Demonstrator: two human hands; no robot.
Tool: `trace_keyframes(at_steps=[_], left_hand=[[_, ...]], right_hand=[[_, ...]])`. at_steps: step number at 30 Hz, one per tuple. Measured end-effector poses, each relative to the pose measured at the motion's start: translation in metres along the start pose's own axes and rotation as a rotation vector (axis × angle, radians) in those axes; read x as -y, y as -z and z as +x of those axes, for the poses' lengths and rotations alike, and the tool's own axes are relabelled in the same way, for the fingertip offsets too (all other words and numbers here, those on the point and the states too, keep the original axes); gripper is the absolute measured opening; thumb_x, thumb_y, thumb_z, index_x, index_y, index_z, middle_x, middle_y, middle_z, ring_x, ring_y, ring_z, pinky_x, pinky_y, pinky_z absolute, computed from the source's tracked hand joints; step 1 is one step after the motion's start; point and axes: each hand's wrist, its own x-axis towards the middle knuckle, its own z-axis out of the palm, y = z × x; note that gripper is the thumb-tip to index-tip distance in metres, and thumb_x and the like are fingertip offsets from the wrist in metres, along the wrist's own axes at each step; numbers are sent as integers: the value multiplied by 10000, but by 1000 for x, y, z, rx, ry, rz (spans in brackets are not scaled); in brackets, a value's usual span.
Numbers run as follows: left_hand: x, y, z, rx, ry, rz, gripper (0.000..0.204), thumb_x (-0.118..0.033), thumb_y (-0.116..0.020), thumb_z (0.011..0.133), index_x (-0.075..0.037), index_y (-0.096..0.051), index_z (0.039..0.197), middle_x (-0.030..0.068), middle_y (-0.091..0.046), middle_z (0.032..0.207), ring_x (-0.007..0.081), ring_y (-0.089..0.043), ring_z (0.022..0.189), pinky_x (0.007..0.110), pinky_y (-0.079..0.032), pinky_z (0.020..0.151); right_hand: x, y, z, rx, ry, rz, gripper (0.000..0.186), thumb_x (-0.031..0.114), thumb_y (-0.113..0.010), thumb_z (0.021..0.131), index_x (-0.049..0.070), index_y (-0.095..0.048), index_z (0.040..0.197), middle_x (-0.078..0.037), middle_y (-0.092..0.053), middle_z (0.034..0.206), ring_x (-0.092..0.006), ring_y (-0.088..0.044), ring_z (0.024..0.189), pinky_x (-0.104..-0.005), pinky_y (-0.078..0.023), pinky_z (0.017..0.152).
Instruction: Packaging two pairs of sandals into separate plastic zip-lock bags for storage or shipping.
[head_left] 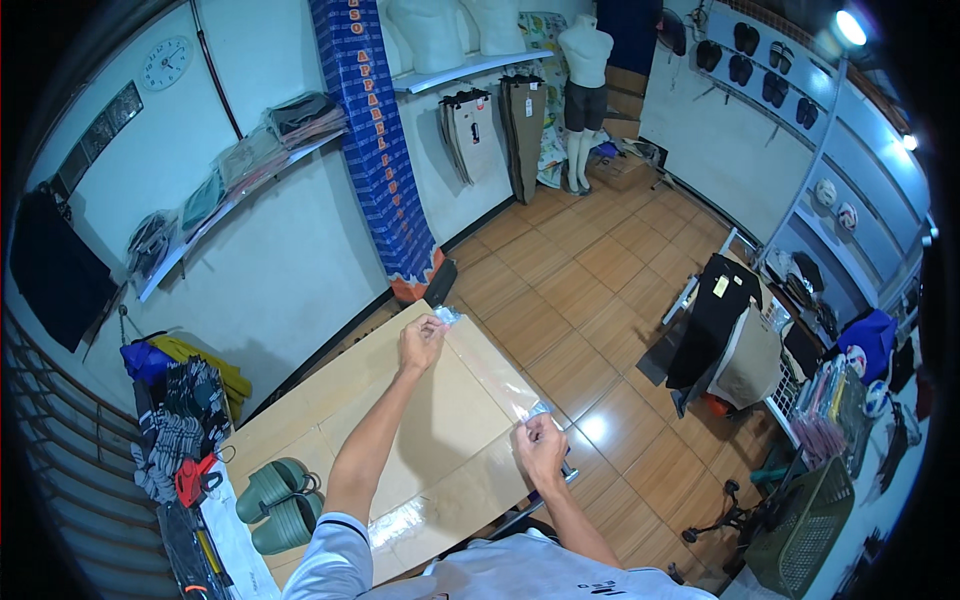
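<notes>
A clear plastic piece (492, 365), which looks like a thin bag or film, stretches between my hands along the right edge of the cardboard-covered table (350, 395). At its far end, the fingers of my left hand (421, 342) are closed on a crumpled, shiny corner. Nearer to me, my right hand (542, 447) pinches the other end beside the table's right corner. Glare makes the outline of the plastic hard to follow. A pair of green slippers (280, 500) lies to the left of my left forearm.
Left of the slippers are a red-and-black tool (197, 481) and patterned folded cloth (185, 425). A blue pillar (375, 150) rises beyond the table. To the right, a rack holds black trousers (715, 315), and a green basket (803, 525) stands near a shelf.
</notes>
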Motion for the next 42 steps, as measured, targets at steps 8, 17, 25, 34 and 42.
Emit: trace_keyframes(at_steps=[8,17,25,34,42], left_hand=[[17,61,-41,-55,-2,165,115,-96,-756,841,-12,-677,843,7,-656,726,55,-580,659,223,-479,615],[44,145,-96,-81,3,212,122,-91,-776,806,-6,-697,847,24,-660,704,82,-576,643,253,-496,634],[54,188,-124,-93,-29,221,105,-70,-780,786,-1,-712,827,23,-639,685,89,-561,644,252,-490,638],[57,194,-132,-99,-27,212,71,-9,-752,796,15,-719,854,59,-681,713,100,-605,659,258,-514,651],[61,202,-136,-105,-62,242,150,7,-736,804,14,-721,953,78,-705,767,118,-644,678,258,-539,678]], right_hand=[[26,-28,-62,76,8,31,160,158,-700,773,30,-608,803,-160,-651,683,-348,-644,619,-427,-499,587],[54,-60,-134,226,-35,-3,152,158,-700,774,29,-632,816,-147,-677,701,-322,-679,648,-411,-522,606],[67,-79,-176,249,-44,-38,158,157,-719,762,20,-662,816,-142,-702,746,-282,-705,701,-386,-542,658],[80,-79,-191,234,21,-97,159,176,-724,772,38,-675,834,-139,-697,729,-323,-688,688,-429,-531,650],[87,-78,-194,212,99,-204,143,198,-716,774,65,-680,812,-133,-681,697,-333,-673,669,-437,-525,652]])
